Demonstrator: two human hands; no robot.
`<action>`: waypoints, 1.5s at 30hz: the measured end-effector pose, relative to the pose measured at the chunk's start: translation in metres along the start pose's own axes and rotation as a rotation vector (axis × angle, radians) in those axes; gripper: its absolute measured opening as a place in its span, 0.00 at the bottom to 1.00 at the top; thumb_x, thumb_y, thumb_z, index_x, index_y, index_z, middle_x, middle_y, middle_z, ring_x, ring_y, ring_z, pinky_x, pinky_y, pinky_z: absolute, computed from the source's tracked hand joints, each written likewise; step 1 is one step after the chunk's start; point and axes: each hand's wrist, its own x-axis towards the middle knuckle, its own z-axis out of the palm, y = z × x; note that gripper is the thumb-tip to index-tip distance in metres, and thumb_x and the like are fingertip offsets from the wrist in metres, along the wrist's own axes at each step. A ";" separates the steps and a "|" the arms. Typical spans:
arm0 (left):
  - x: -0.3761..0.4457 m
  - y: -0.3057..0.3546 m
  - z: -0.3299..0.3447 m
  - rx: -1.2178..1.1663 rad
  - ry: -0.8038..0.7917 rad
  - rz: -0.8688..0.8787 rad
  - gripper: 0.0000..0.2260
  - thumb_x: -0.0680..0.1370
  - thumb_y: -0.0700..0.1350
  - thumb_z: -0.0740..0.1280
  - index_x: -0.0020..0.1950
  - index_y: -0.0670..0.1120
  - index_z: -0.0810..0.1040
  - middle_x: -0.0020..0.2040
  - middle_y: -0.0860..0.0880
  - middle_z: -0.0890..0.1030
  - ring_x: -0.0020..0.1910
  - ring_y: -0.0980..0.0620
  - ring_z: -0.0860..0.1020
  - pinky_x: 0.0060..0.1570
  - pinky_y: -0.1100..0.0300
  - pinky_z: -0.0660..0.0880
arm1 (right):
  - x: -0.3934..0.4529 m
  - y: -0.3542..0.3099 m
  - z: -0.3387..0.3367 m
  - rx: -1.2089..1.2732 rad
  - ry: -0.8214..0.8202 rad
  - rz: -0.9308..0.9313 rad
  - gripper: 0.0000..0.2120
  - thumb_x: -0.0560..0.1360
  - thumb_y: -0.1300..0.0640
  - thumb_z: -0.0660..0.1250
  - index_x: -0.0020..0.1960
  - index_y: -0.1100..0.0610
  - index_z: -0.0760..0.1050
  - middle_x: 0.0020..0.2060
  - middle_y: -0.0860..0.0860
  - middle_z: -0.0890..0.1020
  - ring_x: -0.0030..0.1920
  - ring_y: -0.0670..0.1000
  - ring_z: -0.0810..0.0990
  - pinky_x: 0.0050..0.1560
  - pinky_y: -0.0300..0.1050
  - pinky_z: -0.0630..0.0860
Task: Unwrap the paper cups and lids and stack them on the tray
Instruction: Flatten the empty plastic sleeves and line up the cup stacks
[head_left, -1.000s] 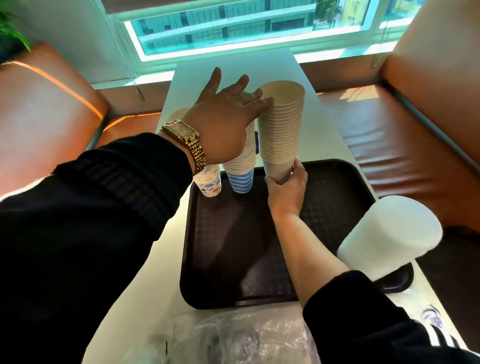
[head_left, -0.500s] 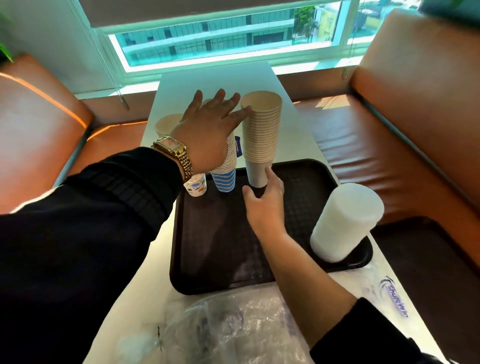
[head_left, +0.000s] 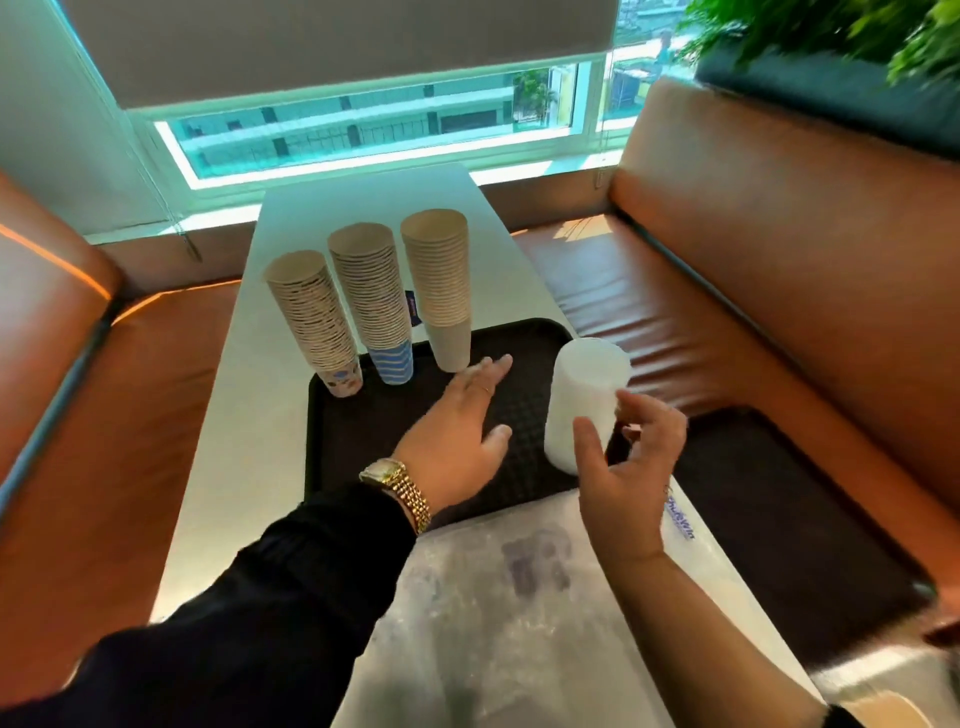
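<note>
Both hands have left the cups (head_left: 439, 291); tray (head_left: 363, 431) holds three stacks; each grip wide.

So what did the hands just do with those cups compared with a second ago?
Both hands let go of the plain cup stack. The left hand came down off the tops and now hovers open over the tray; the right hand moved to the white lid stack. All three cup stacks stayed standing.
</note>
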 end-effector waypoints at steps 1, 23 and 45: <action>-0.001 0.002 0.009 -0.031 -0.037 -0.019 0.33 0.79 0.47 0.64 0.79 0.58 0.49 0.78 0.51 0.55 0.74 0.53 0.63 0.72 0.55 0.63 | 0.003 0.006 -0.006 -0.017 0.005 0.122 0.24 0.72 0.56 0.73 0.65 0.48 0.67 0.59 0.40 0.68 0.58 0.43 0.71 0.58 0.29 0.68; 0.072 0.007 0.038 0.086 0.076 0.071 0.32 0.78 0.38 0.61 0.78 0.59 0.55 0.74 0.48 0.59 0.65 0.49 0.71 0.63 0.58 0.72 | 0.062 0.117 0.036 -0.062 -0.446 0.485 0.43 0.60 0.52 0.79 0.69 0.40 0.61 0.61 0.49 0.76 0.60 0.51 0.77 0.59 0.57 0.78; 0.164 -0.041 0.010 0.095 0.078 -0.135 0.39 0.77 0.39 0.62 0.79 0.58 0.40 0.66 0.43 0.67 0.57 0.44 0.74 0.56 0.48 0.75 | 0.137 0.157 0.141 -0.128 -0.530 0.397 0.43 0.62 0.49 0.79 0.71 0.43 0.61 0.63 0.51 0.75 0.60 0.52 0.77 0.59 0.57 0.78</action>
